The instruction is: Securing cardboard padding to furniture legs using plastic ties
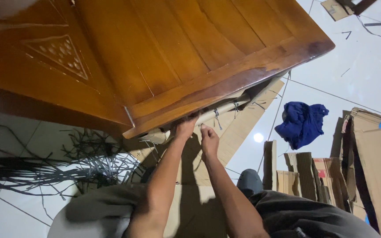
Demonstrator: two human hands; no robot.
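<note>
Both hands reach up under the lower edge of a wooden door (155,57) that fills the upper left of the view. The left hand (186,128) has its fingers tucked between the door's edge and a cardboard roll (208,115); the fingertips are hidden there, so whether it is grasping the roll or only pressing on it cannot be told. The right hand (209,140) sits just beside it, slightly lower, fingers curled loosely upward with the tips at the roll; it looks partly closed, but a firm grip cannot be made out. The roll lies along the door's bottom edge, tilted up toward the right, bound with thin dark ties (217,115) at a few spots. Beneath the arms lies flat cardboard (243,128) on the white tiled floor (358,66). To the left, a loose tangle of dark straps (80,163) spreads across the tiles. A crumpled blue cloth (301,123) lies on the floor to the right, well apart from the hands, and stacked cardboard pieces (314,174) stand beyond it near the right edge.
</note>
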